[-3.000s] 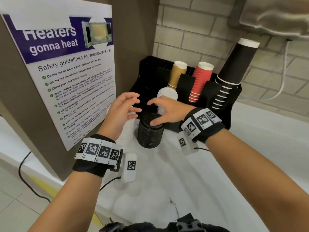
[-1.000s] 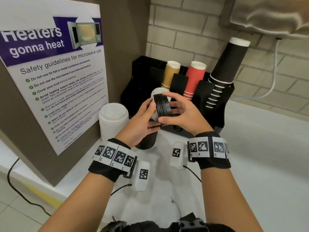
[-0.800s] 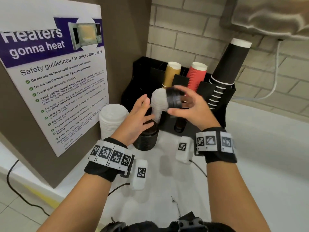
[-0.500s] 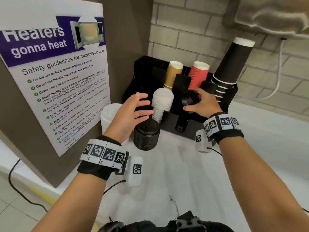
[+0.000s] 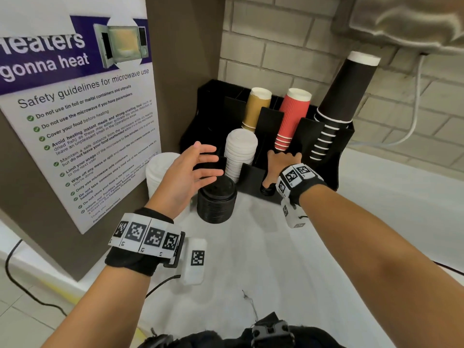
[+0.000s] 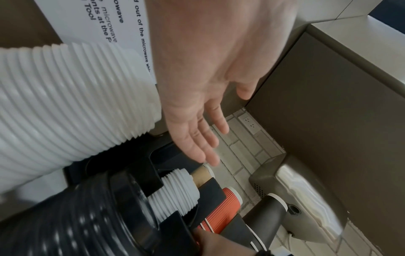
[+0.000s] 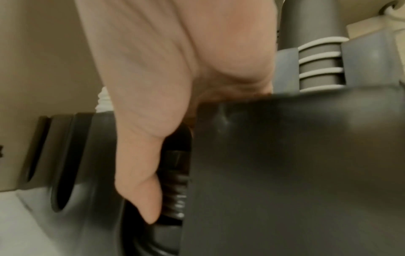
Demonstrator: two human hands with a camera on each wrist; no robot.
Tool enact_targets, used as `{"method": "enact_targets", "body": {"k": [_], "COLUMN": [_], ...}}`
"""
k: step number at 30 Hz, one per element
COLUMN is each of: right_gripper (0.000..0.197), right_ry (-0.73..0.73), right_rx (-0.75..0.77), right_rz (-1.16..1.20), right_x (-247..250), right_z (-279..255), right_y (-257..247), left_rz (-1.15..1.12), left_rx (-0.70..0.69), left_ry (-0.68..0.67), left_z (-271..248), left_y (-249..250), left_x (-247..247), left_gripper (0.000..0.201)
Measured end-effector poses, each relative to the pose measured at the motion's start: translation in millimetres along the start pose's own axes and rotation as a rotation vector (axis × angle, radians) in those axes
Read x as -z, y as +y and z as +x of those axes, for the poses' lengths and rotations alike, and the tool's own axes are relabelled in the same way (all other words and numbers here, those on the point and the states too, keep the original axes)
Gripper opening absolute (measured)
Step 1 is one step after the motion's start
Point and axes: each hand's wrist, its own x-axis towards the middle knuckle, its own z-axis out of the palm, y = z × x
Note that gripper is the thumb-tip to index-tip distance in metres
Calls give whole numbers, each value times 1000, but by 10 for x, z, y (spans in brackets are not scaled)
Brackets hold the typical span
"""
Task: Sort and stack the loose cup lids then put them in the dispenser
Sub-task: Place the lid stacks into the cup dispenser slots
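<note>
My right hand (image 5: 278, 160) reaches down into a front slot of the black dispenser (image 5: 251, 175). It holds a short stack of black lids (image 5: 267, 190) there. In the right wrist view the thumb (image 7: 140, 173) lies along these black lids (image 7: 176, 181), and the dispenser wall (image 7: 285, 173) hides the other fingers. My left hand (image 5: 198, 167) hovers open, holding nothing, just above a taller black lid stack (image 5: 217, 204) on the counter. White lids (image 5: 241, 151) fill the slot to the left. Another white lid stack (image 5: 158, 172) stands on the counter by the poster.
Tan cups (image 5: 256, 106), red cups (image 5: 291, 116) and tall black cups (image 5: 344, 96) stick out of the dispenser's back slots. A brown panel with a microwave poster (image 5: 82, 116) closes the left side. A brick wall is behind. White counter (image 5: 251, 259) spreads in front.
My right hand carried the short black lid stack away from the left hand and lowered it into the dispenser slot. The left hand let go and now hovers open over the counter stack.
</note>
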Motion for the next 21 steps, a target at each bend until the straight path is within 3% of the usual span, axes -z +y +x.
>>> {"method": "enact_targets", "body": {"k": [5, 9, 13, 16, 19, 21], "right_gripper": [57, 25, 30, 17, 32, 38], "right_ry": [-117, -176, -211, -117, 219, 172], "right_rx": [87, 152, 194, 183, 297, 480], "right_rz": [100, 72, -43, -5, 252, 450], "right_x": [27, 74, 152, 315, 522, 609], "right_z": [26, -18, -83, -193, -354, -452], "right_y": [12, 25, 28, 52, -50, -222], "left_rz": [14, 4, 2, -2, 0, 6], "left_rx": [-5, -14, -22, -46, -66, -74], "left_ry": [-5, 3, 4, 11, 36, 47], "left_z": [-35, -42, -43, -47, -49, -58], "left_y": [11, 37, 57, 73, 86, 87], "left_x": [8, 21, 38, 69, 112, 136], "left_gripper": [37, 37, 36, 30, 24, 22]}}
